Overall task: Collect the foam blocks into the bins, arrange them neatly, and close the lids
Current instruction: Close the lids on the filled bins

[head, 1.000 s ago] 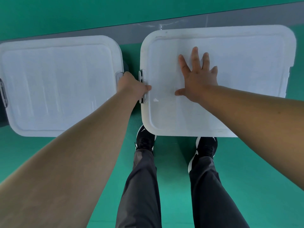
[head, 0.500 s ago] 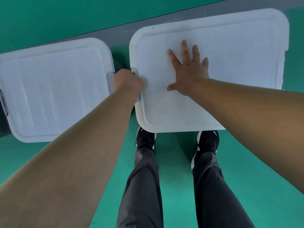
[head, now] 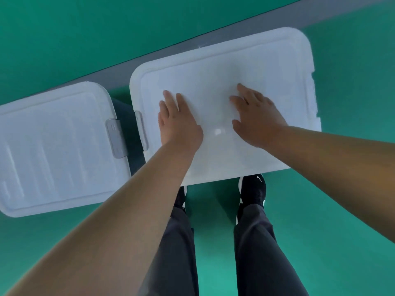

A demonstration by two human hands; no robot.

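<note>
Both hands, left [head: 179, 122] and right [head: 254, 120], lie flat with fingers extended, gripping nothing, on the right bin's lid [head: 277, 82]; pressing evenly above each side clasp [head: 142, 130] should seat it.

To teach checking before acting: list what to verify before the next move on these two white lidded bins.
1. Left lid on its bin: ok.
2. Right lid in place, left hand and right hand flat on it: ok.
3. Right lid's grey latch snapped down: cannot tell.
4. Latch at its right end: cannot tell, not visible.
5. Green floor free of foam blocks in view: ok.
</note>
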